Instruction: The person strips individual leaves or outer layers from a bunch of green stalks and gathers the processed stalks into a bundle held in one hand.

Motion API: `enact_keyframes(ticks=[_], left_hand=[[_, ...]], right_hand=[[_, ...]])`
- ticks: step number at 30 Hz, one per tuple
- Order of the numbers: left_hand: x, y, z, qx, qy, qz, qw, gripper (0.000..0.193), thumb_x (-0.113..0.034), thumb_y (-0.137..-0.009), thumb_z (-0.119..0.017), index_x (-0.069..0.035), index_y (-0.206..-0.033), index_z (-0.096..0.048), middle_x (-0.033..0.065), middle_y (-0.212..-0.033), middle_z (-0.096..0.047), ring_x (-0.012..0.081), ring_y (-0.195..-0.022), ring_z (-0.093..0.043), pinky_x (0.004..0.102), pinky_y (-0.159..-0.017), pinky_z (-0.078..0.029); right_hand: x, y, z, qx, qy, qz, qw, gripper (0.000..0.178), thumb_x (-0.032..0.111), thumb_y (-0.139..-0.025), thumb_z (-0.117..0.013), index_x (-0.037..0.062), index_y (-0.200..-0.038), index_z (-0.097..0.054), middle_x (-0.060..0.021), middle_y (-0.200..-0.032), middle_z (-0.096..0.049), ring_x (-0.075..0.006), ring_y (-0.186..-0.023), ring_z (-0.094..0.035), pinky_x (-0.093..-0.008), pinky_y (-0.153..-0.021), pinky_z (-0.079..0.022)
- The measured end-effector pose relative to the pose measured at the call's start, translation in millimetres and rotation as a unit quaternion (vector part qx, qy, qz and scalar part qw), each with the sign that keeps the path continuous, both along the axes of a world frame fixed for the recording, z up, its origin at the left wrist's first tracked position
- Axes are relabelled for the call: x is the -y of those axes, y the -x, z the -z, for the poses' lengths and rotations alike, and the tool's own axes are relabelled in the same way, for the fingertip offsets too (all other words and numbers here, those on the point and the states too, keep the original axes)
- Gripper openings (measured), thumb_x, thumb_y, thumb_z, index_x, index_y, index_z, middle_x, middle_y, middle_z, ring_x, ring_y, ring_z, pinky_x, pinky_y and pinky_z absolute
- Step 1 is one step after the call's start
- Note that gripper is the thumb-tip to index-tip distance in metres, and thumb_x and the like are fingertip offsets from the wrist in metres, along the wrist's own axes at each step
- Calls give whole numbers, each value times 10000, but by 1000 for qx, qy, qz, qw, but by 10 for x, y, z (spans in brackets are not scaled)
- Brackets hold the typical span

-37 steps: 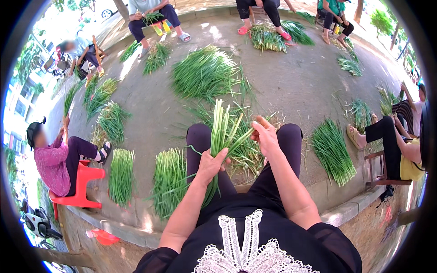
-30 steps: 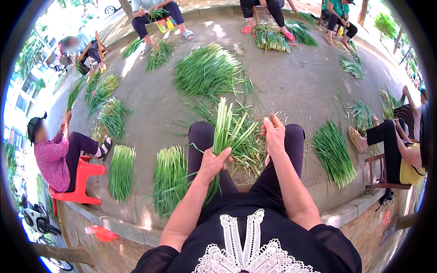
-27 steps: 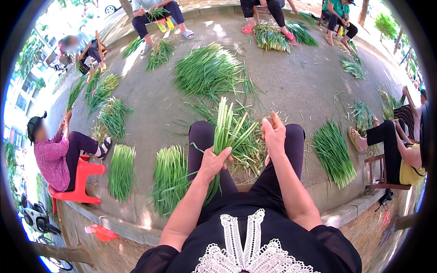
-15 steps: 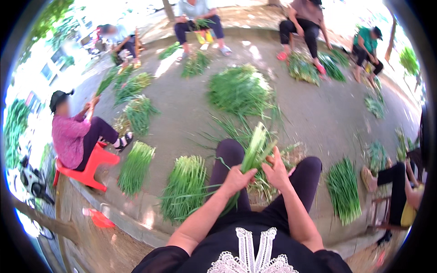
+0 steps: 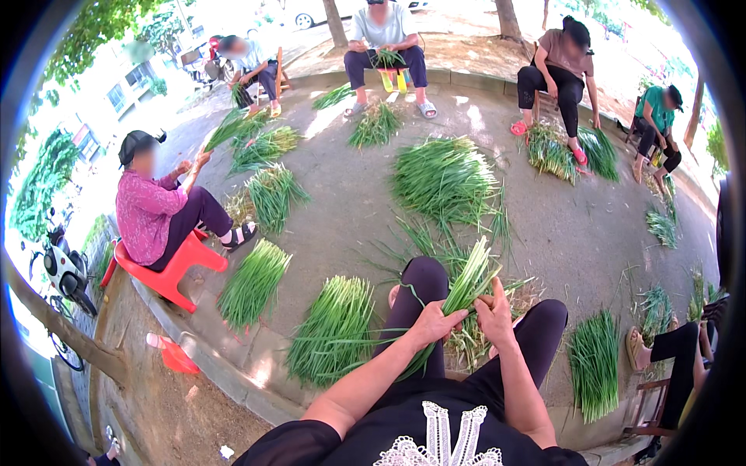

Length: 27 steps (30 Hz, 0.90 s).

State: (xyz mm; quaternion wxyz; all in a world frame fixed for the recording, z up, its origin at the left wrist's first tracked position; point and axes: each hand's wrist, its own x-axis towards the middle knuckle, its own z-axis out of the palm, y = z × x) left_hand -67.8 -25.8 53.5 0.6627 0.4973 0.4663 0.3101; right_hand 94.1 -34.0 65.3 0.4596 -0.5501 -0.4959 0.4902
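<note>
My left hand [image 5: 437, 322] is closed round the lower part of a bunch of garlic chives [image 5: 471, 278] above my lap. The pale stem ends point up and away from me, and the long green leaves trail down past my left wrist. Close against the bunch's right side, my right hand [image 5: 494, 312] pinches a few chive stalks that splay out from the rest. Its fingertips are partly hidden by the greens. To the left of my knee lies a big pile of trimmed chives [image 5: 332, 330]. Loose leaves and pale scraps [image 5: 469, 342] lie between my legs.
A large chive heap [image 5: 444, 180] lies ahead on the pavement, with more piles [image 5: 255, 283] at left and a pile [image 5: 594, 365] at right. Several seated people work around, one on a red stool [image 5: 175, 264]. A curb [image 5: 225, 392] runs behind me at left.
The whole view has shifted, so the scene sits lower and further right. Both my hands stay at the bunch; the right index finger, stretched upward before, is now bent closer to the stalks.
</note>
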Motion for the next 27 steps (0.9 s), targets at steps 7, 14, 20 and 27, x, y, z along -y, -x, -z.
enact_keyframes(ticks=[7, 14, 20, 27], left_hand=[[2, -8, -46, -20, 14, 1, 1000, 203, -214, -855, -585, -30, -940, -608, 14, -651, -595, 59, -462, -475, 208, -427, -397], [28, -32, -58, -27, -11, -9, 1000, 199, -205, -854, -588, -24, -930, -619, 26, -652, -608, 65, -471, -487, 214, -429, -407], [30, -74, -24, -36, -26, -48, 998, 218, -203, -839, -612, -18, -952, -623, 55, -666, -627, 74, -493, -515, 223, -429, -416], [3, -55, 18, -6, 9, -47, 999, 165, -168, -838, -612, -10, -884, -609, 55, -637, -616, 76, -429, -499, 205, -392, -384]], right_hand=[[5, -51, 189, 58, -20, 48, 997, 625, 16, -797, -530, -116, -1328, -227, -100, -819, -633, -87, -704, -561, -222, -627, -446], [37, -19, 205, 102, -75, 94, 987, 587, 17, -771, -537, -104, -1299, -308, -80, -712, -608, -98, -625, -547, -233, -597, -448], [51, 47, 71, 143, -90, 117, 979, 578, 22, -749, -535, -74, -1287, -348, -60, -636, -582, -85, -536, -506, -237, -524, -427], [75, 65, 64, 96, -109, 125, 981, 561, 14, -740, -511, -79, -1271, -355, -81, -661, -599, -115, -533, -526, -252, -543, -444]])
